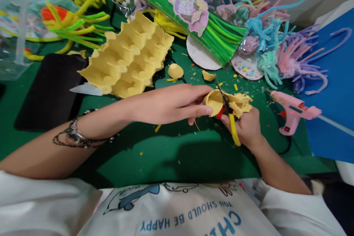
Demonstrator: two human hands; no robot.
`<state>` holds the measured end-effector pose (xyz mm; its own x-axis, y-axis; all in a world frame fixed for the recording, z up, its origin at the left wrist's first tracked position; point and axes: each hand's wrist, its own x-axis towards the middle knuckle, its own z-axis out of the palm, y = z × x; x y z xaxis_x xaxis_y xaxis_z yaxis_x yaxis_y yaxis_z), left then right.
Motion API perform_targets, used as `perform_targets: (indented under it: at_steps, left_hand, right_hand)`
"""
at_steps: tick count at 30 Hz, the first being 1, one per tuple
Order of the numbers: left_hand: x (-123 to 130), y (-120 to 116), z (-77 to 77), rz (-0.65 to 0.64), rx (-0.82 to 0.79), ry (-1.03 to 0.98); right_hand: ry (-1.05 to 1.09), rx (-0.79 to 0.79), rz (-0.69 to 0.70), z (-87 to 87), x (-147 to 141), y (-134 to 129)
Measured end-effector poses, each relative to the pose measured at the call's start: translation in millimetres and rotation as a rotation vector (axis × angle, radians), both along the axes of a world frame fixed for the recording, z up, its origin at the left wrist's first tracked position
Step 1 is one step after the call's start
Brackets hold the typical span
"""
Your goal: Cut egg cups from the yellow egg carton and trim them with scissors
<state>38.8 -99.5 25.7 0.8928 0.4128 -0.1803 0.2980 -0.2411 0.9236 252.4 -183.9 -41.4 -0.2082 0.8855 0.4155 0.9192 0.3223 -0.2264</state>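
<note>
My left hand (179,105) is closed on a piece of yellow egg carton (214,102), its fingertips gripping the rounded cup. A pair of scissors (233,129) with yellow and red handles is in my right hand (247,127), its dark blades against the carton piece beside the cup. A ragged strip of the same carton spreads to the right, over my right hand's fingers. Behind my left wrist lies the larger yellow egg carton (129,57), hollows facing up. A cut carton cup (175,71) and a small carton scrap (208,76) rest just beyond my hands.
A pink glue gun (294,110) stands to the right, near a blue sheet (332,118). A black tablet (49,92) lies at left. At the back are a pack of green pipe cleaners (221,40) and several bundles of coloured ones. Carton crumbs dot the green table (155,155).
</note>
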Motion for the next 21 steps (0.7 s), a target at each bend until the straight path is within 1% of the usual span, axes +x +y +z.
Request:
perform_targets:
  at_steps: [4,8,9,11,13,17,21]
  left_hand:
    - [0.7,1.7,1.2,0.055,-0.042,0.005]
    - [1.9,6.5,-3.6,0.208,-0.029,0.016]
    - [2.0,8.3,-6.1,0.258,0.014,0.015]
    - [1.9,12.0,-11.3,0.346,0.169,0.044]
    - [1.6,14.8,-15.3,0.377,0.353,0.124]
    - [1.5,15.3,-17.2,0.327,0.622,0.29]
    - [2.4,10.9,-16.3,0.301,0.876,0.436]
  right_hand:
    - [0.064,0.061,0.016,3.5,-2.0,0.3]
    - [0.189,0.034,-0.026,9.5,-4.5,2.8]
    - [0.215,0.025,-0.033,10.4,-4.5,3.7]
    - [0.245,-0.001,-0.055,10.3,-3.6,5.6]
    - [0.264,-0.031,-0.084,8.2,-2.1,7.3]
    - [0.297,-0.077,-0.098,2.9,-0.2,8.8]
    - [0.307,-0.101,-0.092,2.3,-0.9,8.5]
